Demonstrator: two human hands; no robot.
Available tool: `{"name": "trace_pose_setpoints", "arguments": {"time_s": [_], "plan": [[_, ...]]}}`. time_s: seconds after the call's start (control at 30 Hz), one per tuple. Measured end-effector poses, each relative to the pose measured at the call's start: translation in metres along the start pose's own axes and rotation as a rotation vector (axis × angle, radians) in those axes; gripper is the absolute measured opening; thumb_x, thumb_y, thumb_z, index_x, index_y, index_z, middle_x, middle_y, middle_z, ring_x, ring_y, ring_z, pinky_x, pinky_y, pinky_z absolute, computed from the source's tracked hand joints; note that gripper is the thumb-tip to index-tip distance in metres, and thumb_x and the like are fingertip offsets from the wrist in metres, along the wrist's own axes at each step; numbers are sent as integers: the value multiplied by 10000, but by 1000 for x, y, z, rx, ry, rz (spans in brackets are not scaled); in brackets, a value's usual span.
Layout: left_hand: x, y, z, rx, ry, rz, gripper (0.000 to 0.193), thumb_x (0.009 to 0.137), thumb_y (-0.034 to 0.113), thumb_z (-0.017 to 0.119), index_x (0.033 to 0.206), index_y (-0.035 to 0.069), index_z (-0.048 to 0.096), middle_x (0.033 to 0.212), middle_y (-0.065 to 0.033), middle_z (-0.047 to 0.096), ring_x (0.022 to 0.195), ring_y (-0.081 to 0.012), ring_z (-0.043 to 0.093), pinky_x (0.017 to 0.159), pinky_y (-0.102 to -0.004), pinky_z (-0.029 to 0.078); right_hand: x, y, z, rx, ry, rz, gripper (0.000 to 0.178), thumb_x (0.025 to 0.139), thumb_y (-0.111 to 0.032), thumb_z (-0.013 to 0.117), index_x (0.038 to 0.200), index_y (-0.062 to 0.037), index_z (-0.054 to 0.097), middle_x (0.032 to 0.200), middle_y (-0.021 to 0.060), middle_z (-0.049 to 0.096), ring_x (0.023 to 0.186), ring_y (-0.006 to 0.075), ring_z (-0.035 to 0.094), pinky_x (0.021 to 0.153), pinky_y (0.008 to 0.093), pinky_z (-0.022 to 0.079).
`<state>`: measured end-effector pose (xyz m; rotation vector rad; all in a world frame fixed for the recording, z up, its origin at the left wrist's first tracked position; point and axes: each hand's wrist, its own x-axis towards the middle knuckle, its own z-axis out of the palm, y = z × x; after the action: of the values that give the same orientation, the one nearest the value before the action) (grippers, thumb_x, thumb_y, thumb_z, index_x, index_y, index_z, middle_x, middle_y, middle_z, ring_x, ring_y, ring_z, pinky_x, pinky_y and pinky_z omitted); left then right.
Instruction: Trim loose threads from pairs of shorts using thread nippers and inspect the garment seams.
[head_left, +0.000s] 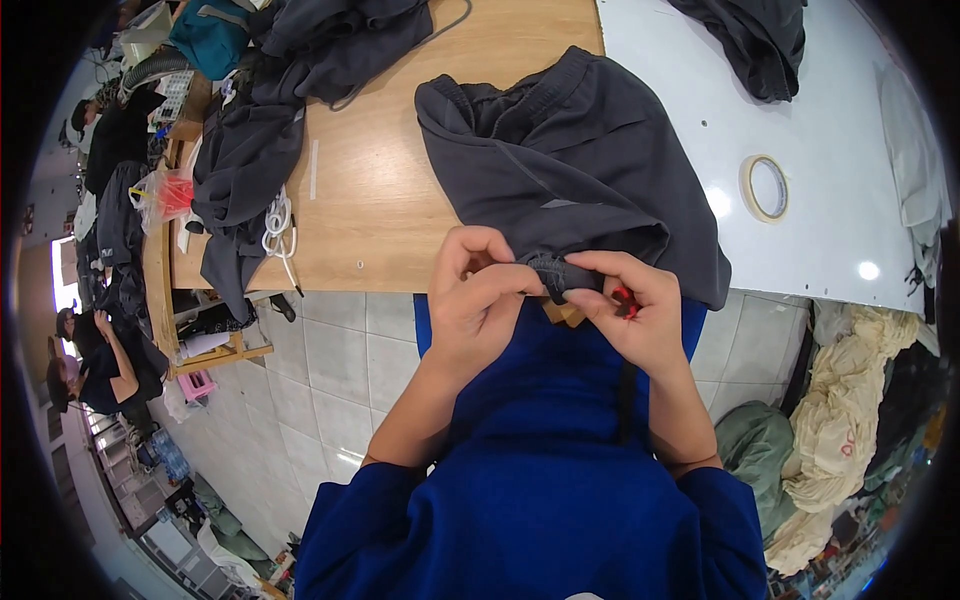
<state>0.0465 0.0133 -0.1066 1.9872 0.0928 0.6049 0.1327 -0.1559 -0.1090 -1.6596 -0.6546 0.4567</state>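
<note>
Dark grey trousers (590, 140) with an elasticated waistband lie on the table in front of me, the waistband away from me. One part of them is drawn up to the near table edge, where a gathered, stitched edge sits between my hands. My left hand (475, 305) pinches that edge from the left with thumb and fingers. From the right, my right hand (642, 308) pinches the same edge. A small red and black tool (626, 302) is tucked in the right hand's fingers; most of it is hidden, so its kind is unclear.
A tape roll (764, 188) lies on the white tabletop (830, 240) at right. More dark garments (250, 160) and a white cord (280, 232) are on the wooden table (370, 190) at left. Cream cloth (840, 420) is heaped at lower right. Other people (110, 360) are far left.
</note>
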Motion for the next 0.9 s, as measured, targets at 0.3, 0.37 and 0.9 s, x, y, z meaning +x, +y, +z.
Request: {"name": "trace_pose_setpoints", "arguments": {"time_s": [0.3, 0.37, 0.9], "plan": [[-5, 3, 10, -796, -112, -316, 148, 854, -109, 477, 961, -13, 515, 1137, -169, 522, 918, -157, 588, 795, -269, 519, -3, -8, 20, 84, 212, -152, 464, 707, -49, 765, 1119, -15, 554, 782, 48, 577, 644, 61, 520, 590, 185, 426], [-2, 6, 12, -1031, -23, -428, 175, 855, -103, 488, 1000, -5, 491, 1139, -190, 522, 945, -163, 586, 821, -270, 516, -5, -9, 16, 240, 230, -149, 427, 768, -7, 686, 1128, 7, 458, 882, 93, 583, 761, 96, 575, 684, 198, 461], [0, 7, 15, -928, 103, -298, 794, 838, -129, 469, 1408, 176, 8, 1207, -248, 469, 893, -177, 634, 797, -274, 539, 3, -10, 1, -432, 298, -389, 330, 641, -52, 735, 966, -89, 694, 920, 44, 654, 774, 210, 565, 689, 290, 447]]}}
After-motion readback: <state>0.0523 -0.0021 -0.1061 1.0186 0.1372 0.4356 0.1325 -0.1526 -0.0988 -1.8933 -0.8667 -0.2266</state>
